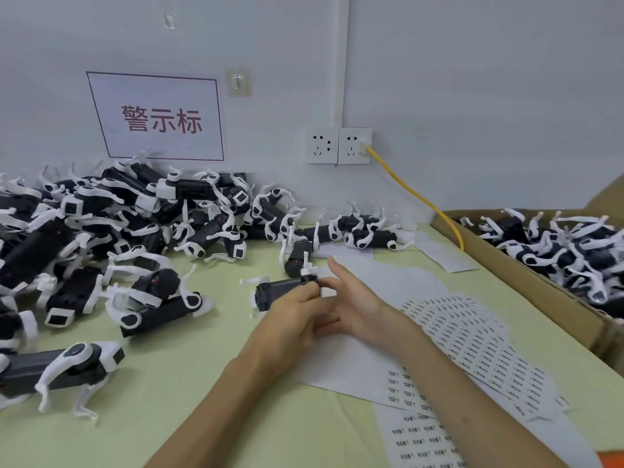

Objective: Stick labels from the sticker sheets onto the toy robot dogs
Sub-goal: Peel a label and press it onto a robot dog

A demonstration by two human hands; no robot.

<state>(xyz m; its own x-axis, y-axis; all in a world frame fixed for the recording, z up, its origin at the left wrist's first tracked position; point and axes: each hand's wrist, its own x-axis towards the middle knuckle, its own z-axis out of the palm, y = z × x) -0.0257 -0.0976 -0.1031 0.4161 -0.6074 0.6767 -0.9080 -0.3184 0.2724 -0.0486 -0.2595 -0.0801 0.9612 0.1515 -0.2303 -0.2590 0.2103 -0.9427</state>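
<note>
Gripping a toy robot dog (pixel 282 291) by its black body, the left hand (pixel 293 320) is curling its fingers over the top and holding it just above the table, near the middle of the view. The right hand (pixel 354 300) is lying slack with its palm turned toward the left hand and its fingers stretched out, gripping nothing. Its thumb is meeting the dog's right end, and whether a label is sitting under it cannot be told.

The held dog is showing a dark, boxy body with thin white legs sticking out at both ends.

Pale green covering is stretching over the table (pixel 189 383), which is butting against a light grey wall. Sticker sheets (pixel 472 339) printed with rows of small dark labels are lying fanned out under and beside the right forearm, over plain white paper (pixel 337 363).

A big pile of robot dogs (pixel 101 224) is filling the left side up to the wall, with one dog (pixel 67 369) lying apart near the left edge. A cardboard box (pixel 526 285) at the right is holding more dogs (pixel 574 258). On the wall a white sign (pixel 158 118) with red characters is hanging beside two sockets (pixel 337 145), and a yellow cable (pixel 415 194) is running down from the right one behind the box.
</note>
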